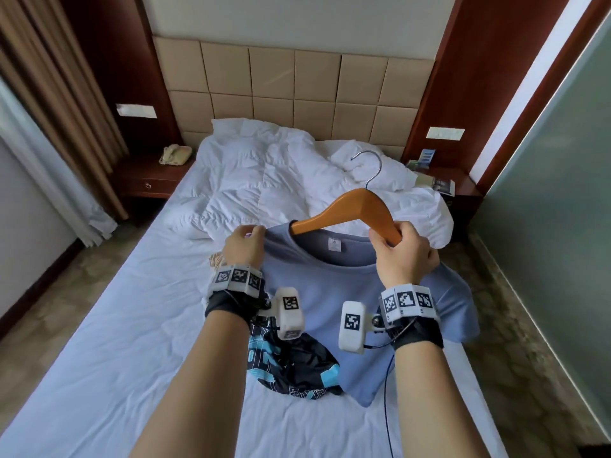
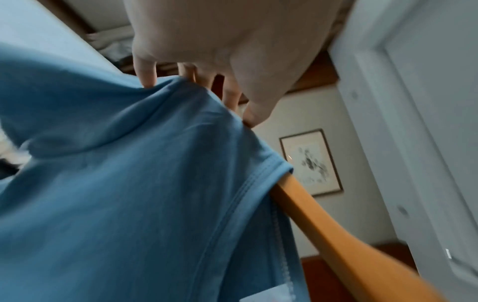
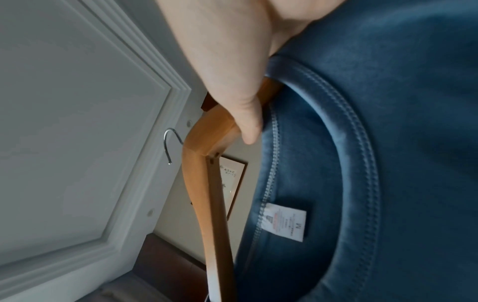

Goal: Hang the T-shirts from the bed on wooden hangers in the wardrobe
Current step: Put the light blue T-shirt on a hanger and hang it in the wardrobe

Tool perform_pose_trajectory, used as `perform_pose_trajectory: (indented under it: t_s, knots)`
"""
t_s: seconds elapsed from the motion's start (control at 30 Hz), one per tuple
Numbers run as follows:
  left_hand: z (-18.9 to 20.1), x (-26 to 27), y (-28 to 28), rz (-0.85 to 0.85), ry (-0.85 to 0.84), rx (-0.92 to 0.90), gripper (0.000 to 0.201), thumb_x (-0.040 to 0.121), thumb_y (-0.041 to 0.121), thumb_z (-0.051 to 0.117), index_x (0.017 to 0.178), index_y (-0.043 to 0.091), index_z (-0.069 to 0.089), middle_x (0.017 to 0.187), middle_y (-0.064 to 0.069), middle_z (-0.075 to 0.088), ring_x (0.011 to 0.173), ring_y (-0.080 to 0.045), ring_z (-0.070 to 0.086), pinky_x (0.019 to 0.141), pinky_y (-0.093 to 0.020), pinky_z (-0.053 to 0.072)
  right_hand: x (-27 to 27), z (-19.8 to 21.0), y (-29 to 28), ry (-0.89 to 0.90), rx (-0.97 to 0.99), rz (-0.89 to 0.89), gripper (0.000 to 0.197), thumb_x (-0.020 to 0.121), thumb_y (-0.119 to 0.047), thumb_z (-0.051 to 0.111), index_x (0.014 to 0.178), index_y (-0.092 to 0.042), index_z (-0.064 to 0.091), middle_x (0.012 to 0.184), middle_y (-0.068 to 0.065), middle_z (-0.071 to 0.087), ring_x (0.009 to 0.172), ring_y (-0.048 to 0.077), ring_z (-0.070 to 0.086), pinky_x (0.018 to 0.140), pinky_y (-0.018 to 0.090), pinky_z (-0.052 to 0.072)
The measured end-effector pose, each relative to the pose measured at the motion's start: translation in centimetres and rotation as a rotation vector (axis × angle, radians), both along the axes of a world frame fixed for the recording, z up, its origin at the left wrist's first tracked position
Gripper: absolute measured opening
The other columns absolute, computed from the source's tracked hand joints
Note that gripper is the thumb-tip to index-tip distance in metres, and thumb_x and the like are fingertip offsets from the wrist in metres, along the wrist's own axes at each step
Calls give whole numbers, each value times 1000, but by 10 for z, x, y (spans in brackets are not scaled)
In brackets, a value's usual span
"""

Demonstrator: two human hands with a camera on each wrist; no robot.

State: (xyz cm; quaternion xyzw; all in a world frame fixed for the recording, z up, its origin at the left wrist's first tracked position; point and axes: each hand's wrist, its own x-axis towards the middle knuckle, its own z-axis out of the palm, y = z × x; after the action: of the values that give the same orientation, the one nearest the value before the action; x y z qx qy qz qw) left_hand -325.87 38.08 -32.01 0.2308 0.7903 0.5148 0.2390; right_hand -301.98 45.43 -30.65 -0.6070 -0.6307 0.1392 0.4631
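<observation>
Your right hand point(image 1: 405, 256) grips the hanger point(image 1: 344, 211) by one arm, its other end inside the collar; your left hand point(image 1: 243, 247) pinches the blue shirt point(image 1: 330, 292) at the shoulder, above the bed point(image 1: 132, 325), to stretch the neck open.

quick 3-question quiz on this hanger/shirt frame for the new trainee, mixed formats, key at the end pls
1. True or false: the right hand grips one arm of the orange-brown wooden hanger.
2. Which end of the hanger has gone into the neck opening of the plain blue T-shirt? A) the end towards the left hand B) the end in the right hand C) both ends
3. Fill in: the left hand pinches the blue T-shirt at its ____, beside the collar.

Key: 1 true; 2 A; 3 shoulder. A dark printed garment lies partly under the blue T-shirt on the white bed sheet.
</observation>
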Motion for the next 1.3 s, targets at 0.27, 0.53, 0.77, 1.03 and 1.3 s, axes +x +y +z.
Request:
perform_pose_trajectory:
  t_s: [0.27,0.53,0.77,1.03,1.3]
  knots:
    - [-9,32,-29,242,-534,285,35,83,29,77,111,11,64,89,-10,60,74,-23,57,73,-37,50,22,2,6,-19,-63,120,21,85,-41,71,92,-22,67,86,1,72,92,30,60,95,38,27]
    - [-17,47,-54,523,-576,238,32,80,27,76,99,3,66,90,-12,62,87,-28,61,85,-44,55,42,7,-6,13,-65,307,16,85,-37,74,92,-26,66,89,0,73,94,32,60,97,42,33]
    - [-18,74,-68,593,-758,403,27,71,33,70,71,9,57,60,-7,50,56,-21,52,54,-27,44,65,2,-7,56,-130,290,19,86,-40,74,91,-24,64,86,-2,70,93,32,61,100,45,38]
    - [-17,89,-56,635,-730,413,17,84,25,73,87,11,65,82,-7,58,68,-22,51,47,-22,37,94,4,3,65,-165,285,19,85,-41,73,89,-25,63,80,-8,66,92,30,62,102,50,39]
    - [-6,91,-47,597,-473,210,26,89,7,54,65,6,46,62,-7,38,63,-25,37,37,-20,28,96,10,11,71,-128,273,19,81,-39,77,90,-25,67,87,-4,73,92,29,64,101,48,40]
